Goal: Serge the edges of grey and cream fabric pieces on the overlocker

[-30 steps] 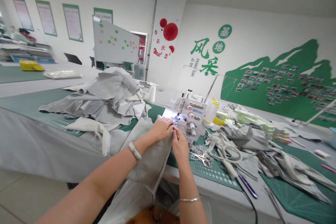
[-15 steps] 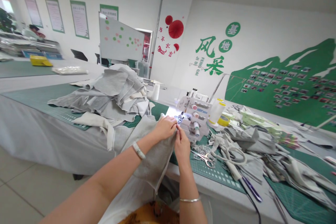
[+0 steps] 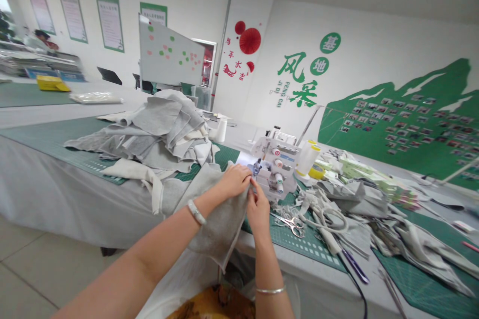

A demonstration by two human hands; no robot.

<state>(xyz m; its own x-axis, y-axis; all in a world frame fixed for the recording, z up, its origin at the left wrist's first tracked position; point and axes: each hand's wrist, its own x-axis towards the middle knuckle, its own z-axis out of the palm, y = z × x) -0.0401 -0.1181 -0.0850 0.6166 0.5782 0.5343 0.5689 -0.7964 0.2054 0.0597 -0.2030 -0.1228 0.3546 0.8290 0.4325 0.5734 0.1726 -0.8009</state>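
Right at serger [image 3: 275,169]: hands [image 3: 235,182] on gray fab [image 3: 220,224]

your long table [image 3: 56,189] wears a white cloth, with green cutting mats [image 3: 45,142] on top. a heap of grey fabric offcuts [image 3: 157,129] lies left of centre, an overlock machine [image 3: 275,169] stands mid-frame, steel scissors [image 3: 290,224] sit on the mat just below it, and grey scraps [image 3: 419,244] spread lower right.

cloth [image 3: 220,224]: matt, rough | overlocker [image 3: 277,172]: glossy plastic (scissors [image 3: 291,225]: shiny metal)
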